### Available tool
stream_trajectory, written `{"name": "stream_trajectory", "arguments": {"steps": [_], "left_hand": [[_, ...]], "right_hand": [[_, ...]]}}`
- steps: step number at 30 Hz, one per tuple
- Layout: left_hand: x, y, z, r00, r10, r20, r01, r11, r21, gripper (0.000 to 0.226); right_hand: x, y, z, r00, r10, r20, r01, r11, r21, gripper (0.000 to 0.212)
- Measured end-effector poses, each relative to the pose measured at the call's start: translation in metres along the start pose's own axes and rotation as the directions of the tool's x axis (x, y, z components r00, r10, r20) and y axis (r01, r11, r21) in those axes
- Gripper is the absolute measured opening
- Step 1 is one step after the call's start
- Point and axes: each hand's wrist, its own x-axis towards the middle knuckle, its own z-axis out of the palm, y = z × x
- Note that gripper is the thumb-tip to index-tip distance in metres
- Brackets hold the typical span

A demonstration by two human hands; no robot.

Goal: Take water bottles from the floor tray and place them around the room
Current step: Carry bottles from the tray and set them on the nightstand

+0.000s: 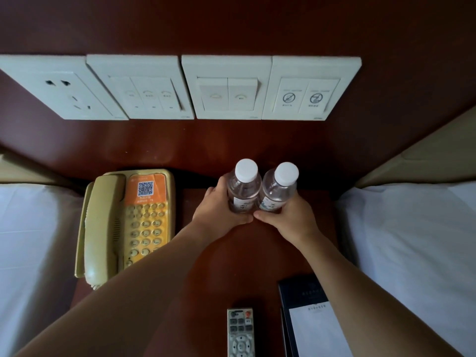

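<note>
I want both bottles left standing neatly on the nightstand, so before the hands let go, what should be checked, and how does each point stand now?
1. Left hand grips the left bottle: ok.
2. Right hand grips the right bottle: ok.
3. Both bottles upright, white caps on: ok.
4. Bottle bases resting flat on the nightstand: cannot tell, the hands hide them.
5. Bottles apart from the telephone: ok.
6. Remote and notepad out of the way, near the front edge: ok.
</note>
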Motion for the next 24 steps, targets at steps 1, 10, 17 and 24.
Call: {"name": "stream_trajectory", "arguments": {"steps": [1, 10, 17, 24], "left_hand": [[-0.006, 0.005, -0.004, 1.0, -0.017, 0.01, 0.017, 0.999, -0.045, 0.108], [-0.136, 0.154, -0.132, 0.986, 0.007, -0.164, -0.012, 0.999, -0.03, 0.097], [-0.282, 0.349, -0.265, 0.951, 0.271, -0.152, -0.259, 0.961, 0.093, 0.079], [-0.345, 0.474, -0.328, 0.811, 0.581, -0.07, -0.579, 0.814, 0.053, 0.044]], "right_hand": [[-0.005, -0.006, -0.005, 0.999, 0.028, 0.043, -0.03, 0.999, 0.038, 0.097], [-0.101, -0.157, -0.149, 0.992, 0.087, 0.09, -0.095, 0.991, 0.092, 0.105], [-0.225, -0.336, -0.315, 0.997, -0.07, -0.015, 0.071, 0.994, 0.078, 0.07], [-0.351, -0.41, -0.44, 0.95, -0.122, -0.286, 0.136, 0.99, 0.029, 0.05]]}}
